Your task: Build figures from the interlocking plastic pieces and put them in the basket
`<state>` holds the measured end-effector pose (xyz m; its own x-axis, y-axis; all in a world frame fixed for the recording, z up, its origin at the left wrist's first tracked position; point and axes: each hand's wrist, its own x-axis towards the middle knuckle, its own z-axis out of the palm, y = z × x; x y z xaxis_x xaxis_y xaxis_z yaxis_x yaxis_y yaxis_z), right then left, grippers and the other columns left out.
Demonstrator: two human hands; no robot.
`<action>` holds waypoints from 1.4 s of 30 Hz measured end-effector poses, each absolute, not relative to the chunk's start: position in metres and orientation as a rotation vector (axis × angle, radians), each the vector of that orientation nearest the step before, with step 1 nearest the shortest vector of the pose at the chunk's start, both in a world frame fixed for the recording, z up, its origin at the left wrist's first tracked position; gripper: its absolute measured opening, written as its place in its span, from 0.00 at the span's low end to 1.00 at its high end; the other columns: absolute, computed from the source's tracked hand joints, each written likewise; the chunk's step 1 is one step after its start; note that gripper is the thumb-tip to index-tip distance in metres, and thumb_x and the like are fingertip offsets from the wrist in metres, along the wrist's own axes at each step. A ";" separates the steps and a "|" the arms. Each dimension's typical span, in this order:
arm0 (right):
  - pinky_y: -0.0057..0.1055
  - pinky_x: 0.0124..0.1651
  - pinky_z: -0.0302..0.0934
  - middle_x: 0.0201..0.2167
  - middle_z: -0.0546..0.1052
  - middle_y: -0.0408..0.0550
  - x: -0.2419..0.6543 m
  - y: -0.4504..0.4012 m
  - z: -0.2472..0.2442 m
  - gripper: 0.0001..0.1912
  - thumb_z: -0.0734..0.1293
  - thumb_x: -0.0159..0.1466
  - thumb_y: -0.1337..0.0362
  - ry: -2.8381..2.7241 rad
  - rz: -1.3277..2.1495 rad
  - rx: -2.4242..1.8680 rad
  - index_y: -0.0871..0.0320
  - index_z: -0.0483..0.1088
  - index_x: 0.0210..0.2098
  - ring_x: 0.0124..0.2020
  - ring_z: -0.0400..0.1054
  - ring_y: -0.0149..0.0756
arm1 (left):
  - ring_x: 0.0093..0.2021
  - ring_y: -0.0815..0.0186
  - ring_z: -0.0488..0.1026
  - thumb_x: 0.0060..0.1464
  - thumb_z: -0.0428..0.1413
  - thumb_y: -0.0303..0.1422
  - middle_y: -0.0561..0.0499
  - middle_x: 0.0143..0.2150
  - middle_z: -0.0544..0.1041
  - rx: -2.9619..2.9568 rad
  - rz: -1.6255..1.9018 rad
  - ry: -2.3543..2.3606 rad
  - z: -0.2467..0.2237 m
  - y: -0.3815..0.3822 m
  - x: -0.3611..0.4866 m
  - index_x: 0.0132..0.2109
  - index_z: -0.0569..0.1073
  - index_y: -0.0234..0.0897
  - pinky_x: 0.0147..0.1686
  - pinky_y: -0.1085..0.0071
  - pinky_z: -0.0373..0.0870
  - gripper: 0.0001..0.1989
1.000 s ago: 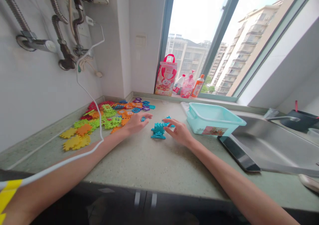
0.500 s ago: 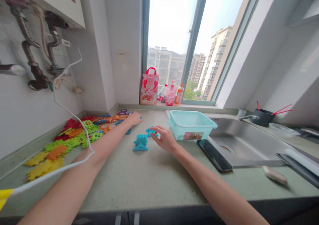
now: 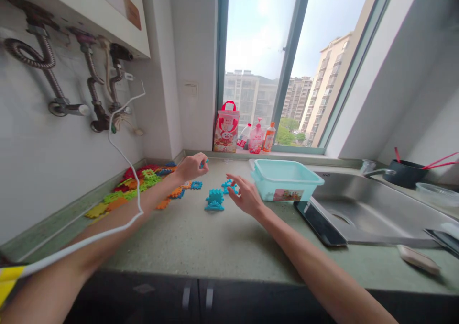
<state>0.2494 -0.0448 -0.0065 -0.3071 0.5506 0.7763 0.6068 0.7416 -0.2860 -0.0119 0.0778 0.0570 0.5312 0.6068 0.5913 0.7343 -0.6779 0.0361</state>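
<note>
From here, the person's left hand (image 3: 191,167) is curled closed, with a small teal interlocking piece (image 3: 205,162) pinched at the fingertips and only a sliver of it showing. The right hand (image 3: 247,196) is open, its fingers spread and hanging just over a loose teal piece (image 3: 229,186), though I can't tell from this angle whether they touch it. Between the hands, a squat teal model of joined pieces (image 3: 215,200) stands on the speckled green countertop (image 3: 179,240), probably set there so that either hand can reach it. Farther left along the wall lies a spread of multicoloured interlocking plastic pieces (image 3: 143,186), mostly red, yellow, orange and green. Lying flat and apart, they look easy to pick through, and a blue one (image 3: 196,185) sits nearer the model. To the right, a pale teal plastic basin (image 3: 301,190) stands beside the steel sink (image 3: 373,214). A red-handled gift bag (image 3: 226,133) and bottles (image 3: 256,138) sit on the window sill, well back from the hands, while a white cable (image 3: 89,238) runs across the left forearm.
</note>
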 end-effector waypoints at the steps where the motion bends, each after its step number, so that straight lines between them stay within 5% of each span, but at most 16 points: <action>1: 0.30 0.40 0.72 0.50 0.80 0.53 0.245 -0.047 -0.006 0.23 0.64 0.74 0.62 -1.985 -0.076 -0.854 0.52 0.65 0.67 0.40 0.76 0.36 | 0.37 0.65 0.77 0.59 0.55 0.28 0.46 0.46 0.80 -2.579 -1.012 -1.042 0.061 0.064 -0.021 0.43 0.72 0.36 0.40 0.70 0.73 0.05; 4: 0.30 0.39 0.73 0.50 0.79 0.53 0.231 -0.053 -0.006 0.25 0.64 0.74 0.60 -1.981 -0.070 -0.790 0.51 0.63 0.69 0.43 0.77 0.37 | 0.34 0.69 0.75 0.60 0.54 0.27 0.46 0.48 0.80 -2.702 -1.275 -0.775 0.063 0.017 -0.037 0.41 0.70 0.37 0.36 0.73 0.73 0.02; 8: 0.29 0.38 0.74 0.58 0.76 0.55 0.221 -0.064 -0.004 0.21 0.64 0.75 0.60 -1.975 -0.088 -0.692 0.49 0.68 0.66 0.42 0.78 0.35 | 0.39 0.67 0.78 0.67 0.54 0.34 0.45 0.49 0.80 -2.984 -1.191 -0.531 0.046 -0.034 -0.027 0.47 0.74 0.37 0.36 0.74 0.76 0.07; 12: 0.32 0.44 0.74 0.47 0.82 0.51 0.224 -0.069 -0.003 0.13 0.64 0.75 0.61 -1.994 -0.189 -0.690 0.50 0.78 0.54 0.39 0.78 0.35 | 0.41 0.67 0.79 0.69 0.56 0.42 0.44 0.49 0.80 -3.113 -1.365 -0.563 0.025 -0.040 -0.015 0.49 0.77 0.38 0.34 0.75 0.78 0.13; 15: 0.29 0.37 0.72 0.42 0.83 0.51 0.228 -0.063 -0.006 0.13 0.64 0.75 0.59 -1.953 -0.130 -0.795 0.52 0.80 0.51 0.34 0.76 0.34 | 0.39 0.66 0.80 0.67 0.57 0.47 0.43 0.55 0.78 -3.029 -1.413 -0.659 0.015 -0.025 -0.021 0.54 0.76 0.39 0.35 0.72 0.79 0.18; 20: 0.28 0.32 0.68 0.37 0.83 0.49 0.234 -0.046 -0.015 0.13 0.66 0.74 0.56 -1.923 -0.006 -0.904 0.54 0.80 0.49 0.27 0.72 0.31 | 0.62 0.50 0.74 0.55 0.66 0.53 0.37 0.68 0.69 -2.944 -1.140 -0.697 0.001 -0.006 -0.037 0.71 0.63 0.41 0.63 0.54 0.71 0.44; 23: 0.28 0.30 0.66 0.38 0.84 0.48 0.236 -0.041 -0.020 0.13 0.67 0.74 0.56 -1.942 0.037 -0.929 0.53 0.80 0.49 0.27 0.72 0.31 | 0.67 0.46 0.68 0.53 0.67 0.53 0.36 0.68 0.70 -3.003 -1.025 -0.817 -0.010 -0.004 -0.035 0.74 0.58 0.38 0.69 0.51 0.63 0.50; 32: 0.31 0.37 0.70 0.42 0.82 0.50 0.233 -0.039 -0.027 0.11 0.67 0.72 0.56 -2.075 0.046 -0.930 0.52 0.81 0.44 0.33 0.73 0.33 | 0.53 0.52 0.78 0.54 0.66 0.45 0.43 0.53 0.80 -3.154 -0.909 -1.116 -0.019 -0.009 -0.021 0.75 0.58 0.38 0.57 0.60 0.71 0.47; 42: 0.35 0.44 0.71 0.42 0.81 0.50 0.235 -0.041 -0.023 0.10 0.66 0.73 0.60 -2.109 -0.023 -0.933 0.51 0.81 0.43 0.41 0.76 0.39 | 0.51 0.55 0.78 0.52 0.66 0.40 0.45 0.51 0.80 -3.186 -0.963 -1.145 -0.019 -0.010 -0.021 0.74 0.59 0.41 0.54 0.63 0.72 0.46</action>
<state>0.2353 -0.0407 -0.0230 -0.3977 0.6106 0.6848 0.6257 0.7264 -0.2843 -0.0210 -0.0098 -0.0194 0.6514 0.6692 0.3576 0.4671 -0.7251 0.5059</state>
